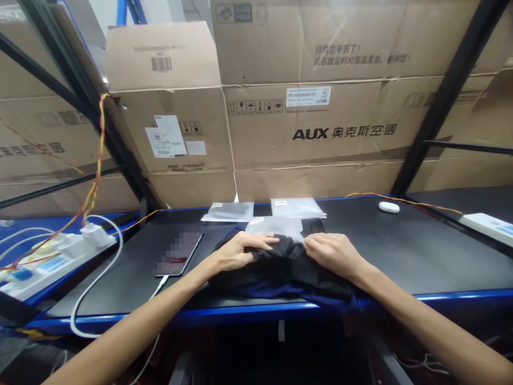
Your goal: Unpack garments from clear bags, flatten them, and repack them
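Note:
A bunched piece of black cloth [316, 275], with dark blue showing along its lower side, lies at the front edge of the black worktop. My left hand [240, 249] grips a fold of it from the left, thumb below and fingers on top. From the right, my right hand [331, 254] is closed on the same cloth, its fingertips hidden in the fabric. What kind of garment or cloth it is I cannot tell. Just behind the hands, a translucent plastic bag [276, 224] with a small white label rests against the cloth.
Two more labelled plastic bags, a left one [228, 211] and a right one [296, 207], lie along the back. A phone [182, 255] on a white cable is at left, near a power strip [60, 262]. A white case [388, 207] sits at right. Cardboard boxes [344, 149] wall the back.

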Tool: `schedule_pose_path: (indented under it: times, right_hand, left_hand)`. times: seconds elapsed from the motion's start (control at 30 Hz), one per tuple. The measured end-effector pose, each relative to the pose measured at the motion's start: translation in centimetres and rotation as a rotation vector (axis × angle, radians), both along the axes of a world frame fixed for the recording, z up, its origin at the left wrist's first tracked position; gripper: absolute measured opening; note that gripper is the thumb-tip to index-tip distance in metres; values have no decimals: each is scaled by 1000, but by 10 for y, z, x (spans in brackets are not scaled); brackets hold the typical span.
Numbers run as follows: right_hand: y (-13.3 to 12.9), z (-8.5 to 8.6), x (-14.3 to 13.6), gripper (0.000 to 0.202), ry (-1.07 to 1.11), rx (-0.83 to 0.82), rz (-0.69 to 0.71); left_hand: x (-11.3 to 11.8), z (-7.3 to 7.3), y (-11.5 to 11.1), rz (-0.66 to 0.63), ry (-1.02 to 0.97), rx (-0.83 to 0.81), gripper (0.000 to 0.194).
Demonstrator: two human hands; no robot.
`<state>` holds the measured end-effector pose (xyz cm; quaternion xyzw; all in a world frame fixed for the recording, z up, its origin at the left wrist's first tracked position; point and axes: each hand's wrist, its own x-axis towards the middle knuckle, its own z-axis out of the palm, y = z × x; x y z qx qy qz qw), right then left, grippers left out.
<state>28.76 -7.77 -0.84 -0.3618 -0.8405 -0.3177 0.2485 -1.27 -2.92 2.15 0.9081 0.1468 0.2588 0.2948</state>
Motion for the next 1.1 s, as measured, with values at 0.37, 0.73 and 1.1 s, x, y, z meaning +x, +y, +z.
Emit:
schedule_pose_path:
  times: [0.37, 0.73, 1.1]
  right_hand:
    - [2, 0, -9, 22, -70, -49, -56]
    - [20, 5, -13, 42, -24, -85, 179]
    - [103, 12, 52, 30, 285, -339, -99]
  left_hand:
    - [-6, -10, -8, -63, 70, -52, 29]
    - [-7, -11, -8, -65, 67, -12, 32]
    - [-7, -10, -9, -69, 53, 55, 56]
